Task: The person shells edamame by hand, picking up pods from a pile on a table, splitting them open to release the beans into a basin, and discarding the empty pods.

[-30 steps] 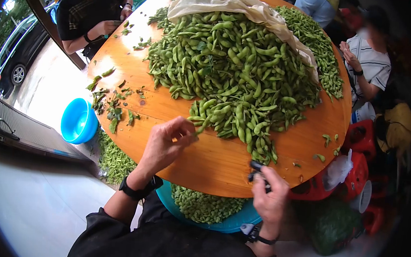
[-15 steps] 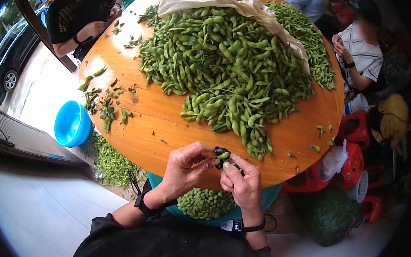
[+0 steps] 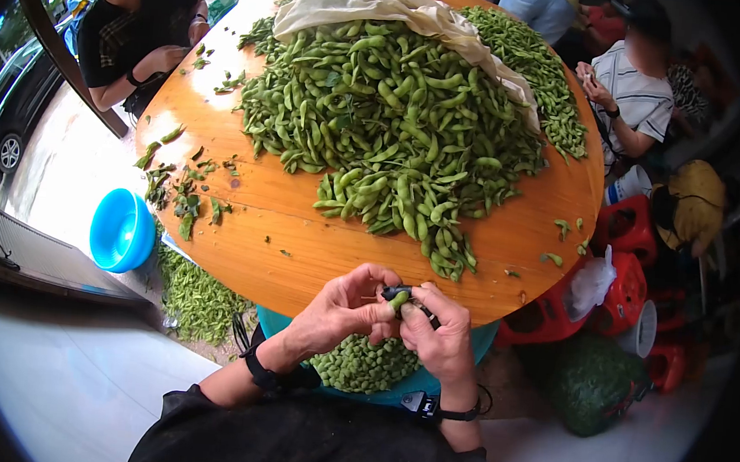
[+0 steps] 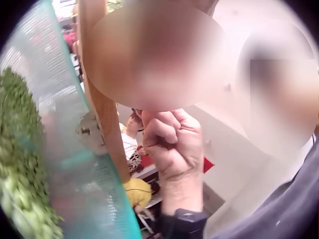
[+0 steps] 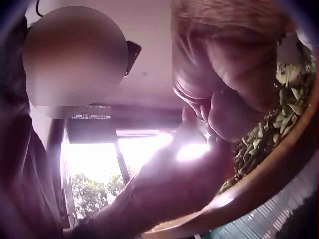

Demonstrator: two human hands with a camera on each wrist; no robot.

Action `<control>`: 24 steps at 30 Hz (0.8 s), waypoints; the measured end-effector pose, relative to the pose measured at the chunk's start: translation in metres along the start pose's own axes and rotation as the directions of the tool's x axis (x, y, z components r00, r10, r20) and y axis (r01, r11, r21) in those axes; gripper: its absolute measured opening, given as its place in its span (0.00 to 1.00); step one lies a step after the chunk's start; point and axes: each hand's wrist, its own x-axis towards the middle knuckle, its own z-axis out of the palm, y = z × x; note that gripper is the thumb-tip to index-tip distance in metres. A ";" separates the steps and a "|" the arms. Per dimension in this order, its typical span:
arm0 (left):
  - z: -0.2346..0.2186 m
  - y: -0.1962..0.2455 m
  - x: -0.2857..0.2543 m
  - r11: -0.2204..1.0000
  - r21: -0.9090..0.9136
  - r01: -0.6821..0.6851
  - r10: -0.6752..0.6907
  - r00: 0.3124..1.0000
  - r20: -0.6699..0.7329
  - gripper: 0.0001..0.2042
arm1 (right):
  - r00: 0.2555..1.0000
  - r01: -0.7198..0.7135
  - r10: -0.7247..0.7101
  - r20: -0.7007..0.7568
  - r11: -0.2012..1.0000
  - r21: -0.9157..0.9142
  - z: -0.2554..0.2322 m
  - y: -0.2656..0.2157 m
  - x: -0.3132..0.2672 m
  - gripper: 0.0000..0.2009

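The person's left hand pinches a green pod between thumb and fingers, just above the near edge of a round wooden table. The right hand meets it there, its fingers curled round a small dark tool that touches the pod. The left wrist view shows the left fingers folded in; in the right wrist view the hands nearly meet, and the pod cannot be made out.

Below the hands, partly under the table, sits a blue-green tub of small green beans. A large pile of pods covers the middle of the table, with a pale cloth across its far side. Torn leaves lie to the left. A bright blue bowl stands beyond that edge, near more pods on the ground. Two other people sit around the table, and red stools stand at the right.
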 end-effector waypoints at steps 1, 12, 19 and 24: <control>0.001 -0.002 0.001 0.975 0.220 -0.031 0.036 0.999 -0.022 0.17 | 0.982 0.172 -0.187 -0.002 0.906 -0.388 0.003 -0.002 0.001 0.08; 0.011 0.011 0.006 0.558 0.827 -0.068 0.093 0.995 0.019 0.15 | 0.965 0.155 -0.241 -0.105 0.845 -0.512 0.006 0.004 -0.003 0.08; 0.025 -0.012 0.009 0.831 0.556 0.030 0.113 0.968 -0.222 0.17 | 0.850 0.198 -0.480 -0.214 0.670 -0.716 0.029 0.014 0.003 0.07; 0.028 -0.015 0.009 0.841 0.538 -0.054 0.187 0.963 -0.195 0.18 | 0.822 0.197 -0.532 -0.205 0.603 -0.773 0.035 0.015 -0.001 0.07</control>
